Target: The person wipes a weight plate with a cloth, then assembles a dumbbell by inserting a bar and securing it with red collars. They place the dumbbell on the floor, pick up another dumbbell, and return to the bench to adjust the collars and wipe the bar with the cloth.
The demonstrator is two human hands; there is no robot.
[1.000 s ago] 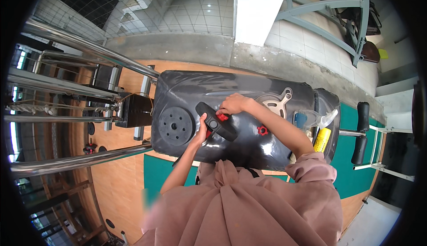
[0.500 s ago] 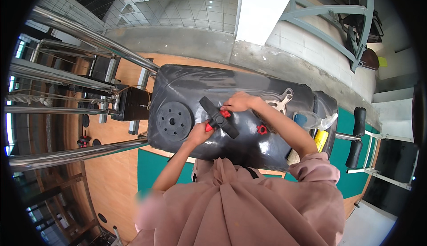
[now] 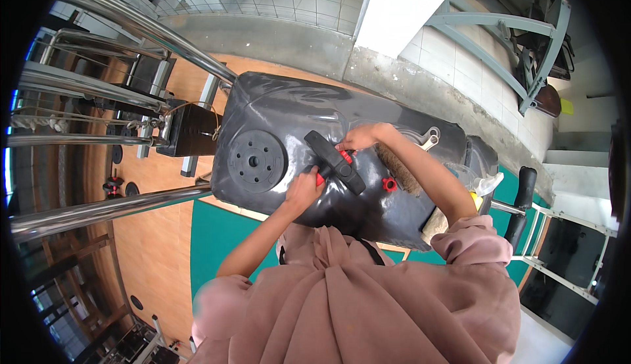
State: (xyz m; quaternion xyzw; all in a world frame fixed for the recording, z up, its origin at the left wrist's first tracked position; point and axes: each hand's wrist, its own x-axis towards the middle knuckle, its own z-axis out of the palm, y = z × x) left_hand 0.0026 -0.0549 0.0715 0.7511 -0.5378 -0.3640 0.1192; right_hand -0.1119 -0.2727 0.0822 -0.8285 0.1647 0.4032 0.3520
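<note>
A black bar-shaped tool with red knobs (image 3: 334,162) lies across a large black plastic-wrapped bench (image 3: 276,114). My left hand (image 3: 303,190) grips the tool's near end at a red knob. My right hand (image 3: 358,138) holds its far side by another red knob. A black weight plate (image 3: 254,161) rests on the bench, left of the tool. A separate red knob (image 3: 389,184) sits on the bench to the right.
Chrome bars of a gym rack (image 3: 98,94) run along the left over a wooden floor. A green mat (image 3: 217,239) lies under the bench. Bottles and a brush (image 3: 473,186) lie at the bench's right end, near a black padded roller (image 3: 524,190).
My view has tilted, so the bench sits lower and farther left. Both hands stay on the black tool, which has turned slightly.
</note>
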